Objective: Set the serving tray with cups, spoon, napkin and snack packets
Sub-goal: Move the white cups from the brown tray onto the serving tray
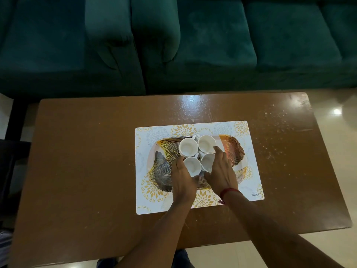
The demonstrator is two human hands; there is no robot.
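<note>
Both forearms reach forward over the brown surface [81, 151]. The left hand [182, 178] and right hand [220, 171] curve inward, palms down, cupping the near 2 of 4 white cups [197, 154] clustered mid-tray [234, 149] on a placemat [251, 182]; neither grip looks fully closed.

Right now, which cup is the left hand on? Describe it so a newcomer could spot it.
On the brown table lies a white floral placemat bearing a leaf-patterned tray. Four white cups stand clustered on the tray. The one meant is the near-left cup, closest to the person, with the left hand against its left side.
</note>
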